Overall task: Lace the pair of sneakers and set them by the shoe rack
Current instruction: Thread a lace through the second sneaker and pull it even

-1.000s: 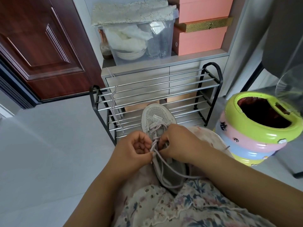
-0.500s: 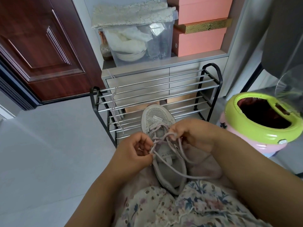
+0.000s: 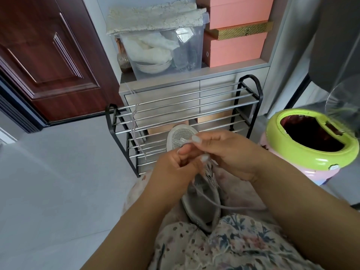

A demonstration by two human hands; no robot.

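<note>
Pinching lace (image 3: 209,200): left hand (image 3: 172,170), right hand (image 3: 224,152).

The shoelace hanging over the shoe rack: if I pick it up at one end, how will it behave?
The shoelace is probably floppy: it droops over the bars of the shoe rack in loose curves. It looks thin, so likely very light. Lifted by one end, it would probably slide off the smooth metal bars easily.

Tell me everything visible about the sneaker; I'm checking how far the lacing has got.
The sneaker is grey with a mesh toe and a pale rim. It lies on the person's lap, toe toward the shoe rack. The left hand and right hand cover its midsection, pinching the pale lace, which trails loose across the opening.
</note>
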